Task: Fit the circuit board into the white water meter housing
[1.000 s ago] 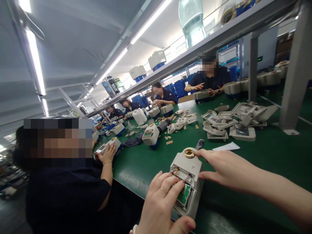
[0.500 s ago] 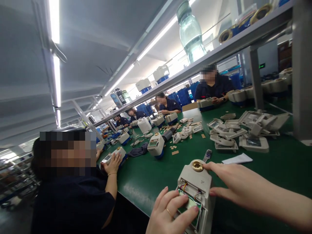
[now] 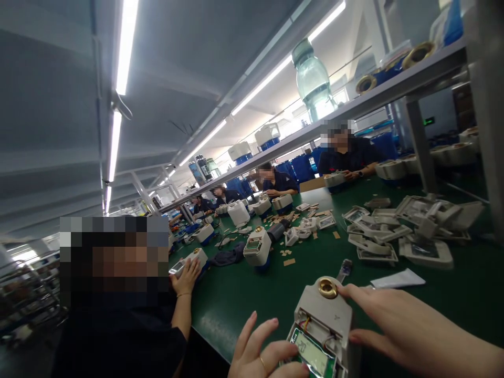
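Observation:
A grey meter housing with a brass fitting on top stands on the green table at the bottom of the view. Its front is open, showing a small display and coloured wires. My left hand lies at its lower left with fingers spread, a ring on one finger, fingertips touching the open front. My right hand rests against the housing's right side with fingers stretched out, one reaching to the brass fitting.
A person in dark clothes sits close on my left, a hand on another meter. More workers sit across the table. A finished meter, a pile of grey covers, a white paper slip and small tan pieces lie beyond. A shelf runs overhead.
The view has tilted upward, so the meter and both hands now sit lower in the picture. My left fingers have slid down from the wire area to the display's lower edge.

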A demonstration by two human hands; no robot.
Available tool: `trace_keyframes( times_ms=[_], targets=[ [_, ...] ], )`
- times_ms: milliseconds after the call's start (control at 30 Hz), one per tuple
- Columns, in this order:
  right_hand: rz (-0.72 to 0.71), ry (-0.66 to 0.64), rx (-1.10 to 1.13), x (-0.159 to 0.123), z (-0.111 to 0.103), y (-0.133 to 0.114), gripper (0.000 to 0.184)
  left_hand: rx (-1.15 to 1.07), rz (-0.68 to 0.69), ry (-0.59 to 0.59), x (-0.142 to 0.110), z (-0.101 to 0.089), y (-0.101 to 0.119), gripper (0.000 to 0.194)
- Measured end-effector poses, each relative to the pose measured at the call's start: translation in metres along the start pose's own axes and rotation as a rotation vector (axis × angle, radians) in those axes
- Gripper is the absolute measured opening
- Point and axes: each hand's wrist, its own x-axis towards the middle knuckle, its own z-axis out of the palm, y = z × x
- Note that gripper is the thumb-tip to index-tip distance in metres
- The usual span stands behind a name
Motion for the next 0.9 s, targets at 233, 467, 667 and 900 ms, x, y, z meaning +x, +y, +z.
trace_keyframes(
  times_ms=[233,467,667,900],
  targets=[
    [0.011,-0.024,0.023,-0.004,-0.004,-0.004,0.051,0.175,0.108,-0.13,0.006,-0.013,-0.015,0.025],
    [-0.018,0.022,0.001,-0.003,0.003,0.001,0.05,0.203,-0.181,0.084,0.011,0.016,0.009,0.054],
    [0.02,-0.037,-0.011,-0.001,-0.001,-0.001,0.056,0.222,-0.068,-0.016,0.018,0.014,0.013,0.053],
    [0.033,-0.047,0.003,-0.002,-0.002,-0.003,0.053,0.186,-0.029,-0.04,0.022,0.013,0.008,0.056]
  ],
)
